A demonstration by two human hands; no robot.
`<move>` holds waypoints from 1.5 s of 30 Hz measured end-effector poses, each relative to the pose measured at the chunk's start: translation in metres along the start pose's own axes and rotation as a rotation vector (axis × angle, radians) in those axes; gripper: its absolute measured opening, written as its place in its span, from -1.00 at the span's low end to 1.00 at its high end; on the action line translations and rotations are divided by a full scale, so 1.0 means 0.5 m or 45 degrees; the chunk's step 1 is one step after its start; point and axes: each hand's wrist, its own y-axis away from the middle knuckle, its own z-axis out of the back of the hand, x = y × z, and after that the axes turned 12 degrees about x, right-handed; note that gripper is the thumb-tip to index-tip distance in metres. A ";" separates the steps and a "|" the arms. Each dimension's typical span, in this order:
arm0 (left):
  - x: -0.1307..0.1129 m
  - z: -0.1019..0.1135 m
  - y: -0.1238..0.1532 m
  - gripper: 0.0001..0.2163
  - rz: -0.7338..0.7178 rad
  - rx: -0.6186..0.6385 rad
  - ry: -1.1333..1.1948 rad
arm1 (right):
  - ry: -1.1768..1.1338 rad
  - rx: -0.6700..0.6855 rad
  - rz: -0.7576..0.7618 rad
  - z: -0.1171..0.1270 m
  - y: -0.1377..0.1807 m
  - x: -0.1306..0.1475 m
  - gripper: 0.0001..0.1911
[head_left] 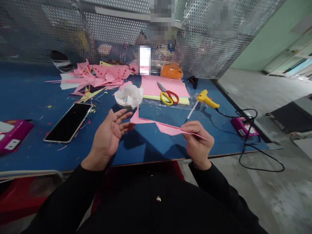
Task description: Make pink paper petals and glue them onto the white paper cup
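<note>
A folded pink paper piece point(161, 126) hangs just above the blue table point(146, 146), stretched between both hands. My right hand point(198, 143) pinches its right end, fingers closed on the paper. My left hand point(108, 135) is spread, palm turned inward, and its fingertips touch the paper's left corner. Both sleeves are black.
A black phone point(68, 122) lies left of my left hand. Behind the paper: a white bowl with crumpled paper point(128, 96), pink scraps point(97, 76), pink sheets point(163, 87) with red-yellow scissors point(168, 96), a yellow glue gun point(207, 99) with its cable, purple power strips point(243, 126). A perforated metal screen point(214, 39) stands at the back.
</note>
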 end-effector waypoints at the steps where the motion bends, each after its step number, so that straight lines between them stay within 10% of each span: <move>1: 0.009 -0.002 0.001 -0.67 -0.146 -0.095 -0.150 | 0.180 -0.012 0.041 0.003 0.007 0.004 -0.88; 4: 0.035 -0.011 0.026 -0.72 -0.600 -0.208 -0.846 | 0.617 0.177 0.260 0.003 0.027 0.015 -0.77; 7: 0.057 -0.022 0.065 -0.81 -0.777 0.248 -1.503 | 0.926 0.489 0.536 -0.012 0.042 0.021 -0.74; 10: 0.076 -0.027 0.086 -0.75 -0.824 0.671 -1.766 | 1.086 0.672 0.529 -0.027 0.054 0.023 -0.77; 15: 0.093 -0.021 0.080 -0.71 -0.735 0.883 -1.895 | 1.005 0.749 0.324 -0.024 0.068 0.019 -0.76; 45: 0.092 -0.063 0.039 -0.86 -0.454 0.582 -1.776 | 0.694 0.604 -0.428 -0.044 0.049 0.023 -0.83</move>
